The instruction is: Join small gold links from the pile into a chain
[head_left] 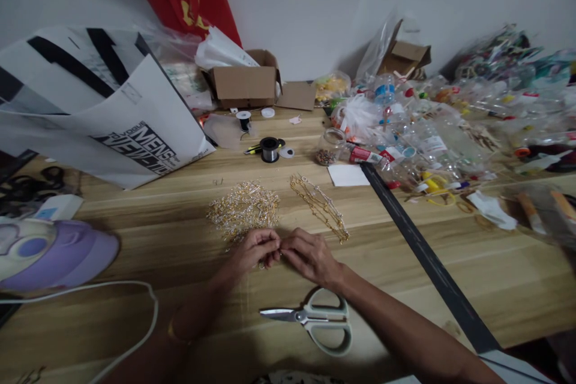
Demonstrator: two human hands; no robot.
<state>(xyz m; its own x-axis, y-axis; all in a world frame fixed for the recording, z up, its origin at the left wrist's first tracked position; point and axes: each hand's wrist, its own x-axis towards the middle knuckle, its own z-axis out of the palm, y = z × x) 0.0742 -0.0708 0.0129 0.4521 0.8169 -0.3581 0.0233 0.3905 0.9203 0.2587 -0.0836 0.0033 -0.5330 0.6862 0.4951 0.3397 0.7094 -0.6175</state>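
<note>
My left hand (260, 247) is closed in a pinch at the near edge of a pile of small gold and silver wire pieces (245, 210). Against its fingertips, my right hand (310, 254) pinches too. Something small and shiny shows under the left fingers, but what either hand holds is too small to name. Beyond my right hand lie several thin gold and silver chains (319, 207), stretched out side by side. Scissors with pale grey handles (315, 317) rest on the wooden table below my hands, blades pointing left.
Wire spools (270, 150) and a glass jar of beads (330, 147) stand behind the pile. Plastic bottles (432, 138) crowd the right. On the left are a large paper bag (103, 120), a purple cap (63, 252) and a white cable (153, 306). A cardboard box (245, 85) stands at the back.
</note>
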